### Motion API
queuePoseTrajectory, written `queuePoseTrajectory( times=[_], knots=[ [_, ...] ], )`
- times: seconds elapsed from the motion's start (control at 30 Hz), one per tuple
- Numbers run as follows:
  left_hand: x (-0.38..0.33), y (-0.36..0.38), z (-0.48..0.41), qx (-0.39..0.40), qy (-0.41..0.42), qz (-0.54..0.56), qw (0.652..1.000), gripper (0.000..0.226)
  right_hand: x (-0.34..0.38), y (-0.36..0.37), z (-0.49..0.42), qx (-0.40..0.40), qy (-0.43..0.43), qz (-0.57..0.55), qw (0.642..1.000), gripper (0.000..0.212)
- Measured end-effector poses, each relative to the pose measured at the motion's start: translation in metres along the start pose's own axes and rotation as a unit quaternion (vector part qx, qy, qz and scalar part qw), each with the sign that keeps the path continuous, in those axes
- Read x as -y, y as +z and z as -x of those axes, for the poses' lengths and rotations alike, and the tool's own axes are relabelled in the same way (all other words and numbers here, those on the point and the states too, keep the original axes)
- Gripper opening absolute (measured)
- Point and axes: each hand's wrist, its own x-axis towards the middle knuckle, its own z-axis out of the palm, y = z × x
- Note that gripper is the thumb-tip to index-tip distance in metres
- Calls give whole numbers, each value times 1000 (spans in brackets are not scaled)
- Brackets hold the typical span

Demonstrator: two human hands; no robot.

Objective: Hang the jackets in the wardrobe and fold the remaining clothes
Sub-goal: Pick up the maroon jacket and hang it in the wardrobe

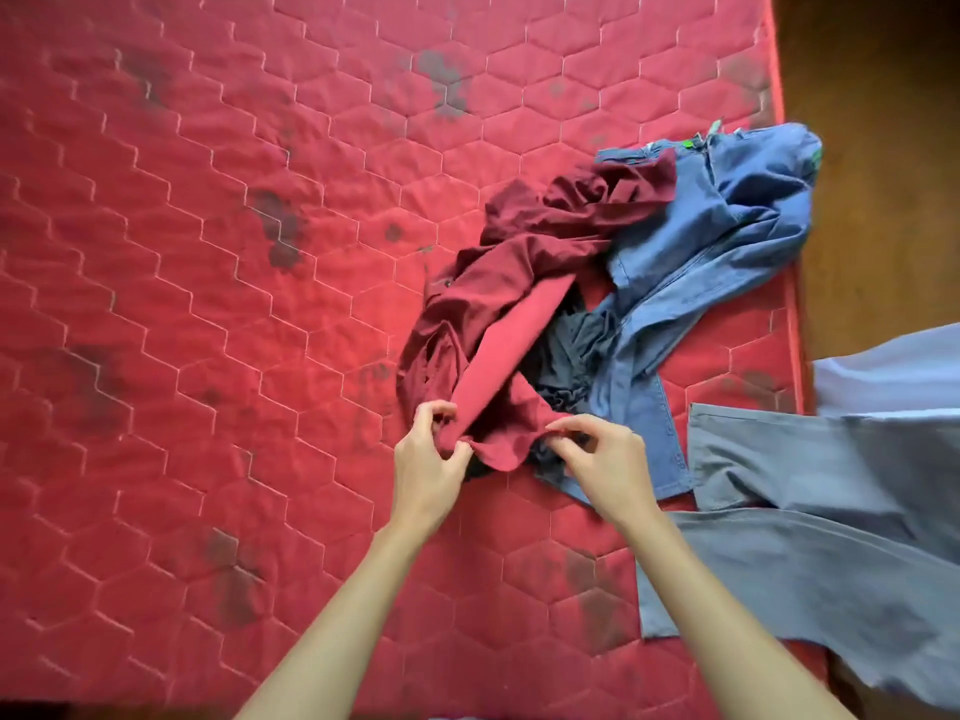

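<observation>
A crumpled pile of clothes lies on the right half of a red quilted mattress [208, 252]. On top is a dark red garment [524, 262] with a lighter red inner side. My left hand [428, 459] pinches its near edge, and my right hand [605, 459] pinches the same edge a little to the right. Under it lies a dark grey garment [571, 345]. A blue denim garment [717, 236] spreads to the right of the pile, reaching the mattress edge. Grey trousers [810, 511] lie at the near right, hanging over the edge.
The mattress carries several dark stains. Its right edge [789, 283] borders a brown wooden floor [883, 148]. A pale white cloth [893, 371] shows at the far right. The left part of the mattress holds no clothes.
</observation>
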Motion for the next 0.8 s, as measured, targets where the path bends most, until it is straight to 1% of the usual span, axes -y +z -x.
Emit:
queuePoseTrajectory(
  times=[0.07, 0.13, 0.23, 0.33, 0.37, 0.4, 0.43, 0.5, 0.57, 0.63, 0.7, 0.73, 0.8],
  knots=[
    [-20, -21, 24, -6, 4, -1, 1000, 40, 25, -15, 30, -10, 0, -72, 997, 19],
    [-36, -43, 46, -6, 13, -15, 1000, 37, 46, -27, 59, -14, -10, -120, 993, 19],
    [-66, -79, 75, 10, 47, -21, 999, 27, 74, -43, 100, -26, -24, -154, 987, 20],
    [-106, -112, 97, 3, 62, -4, 998, 27, 92, -57, 136, -21, -26, -179, 983, 16],
    [-120, -122, 103, -3, 66, 8, 998, 28, 97, -62, 147, -18, -31, -185, 982, 18],
    [-134, -130, 109, -9, 69, 25, 997, 27, 101, -65, 155, -16, -40, -188, 981, 25],
    [-148, -138, 114, -14, 73, 46, 996, 27, 106, -69, 162, -10, -52, -191, 980, 38],
    [-176, -152, 127, -16, 84, 103, 991, 30, 112, -76, 173, 21, -68, -190, 979, 71],
    [-207, -162, 143, -13, 100, 159, 982, 34, 115, -77, 182, 69, -71, -167, 981, 106],
    [-236, -168, 158, -5, 115, 210, 971, 32, 118, -75, 188, 116, -73, -143, 980, 132],
    [-264, -173, 173, 10, 111, 270, 956, 28, 128, -73, 193, 138, -87, -121, 979, 144],
    [-277, -175, 181, 21, 101, 309, 945, 27, 134, -73, 195, 129, -97, -112, 981, 144],
    [-304, -181, 197, 55, 83, 390, 915, 25, 151, -75, 199, 74, -102, -99, 987, 134]
  ],
)
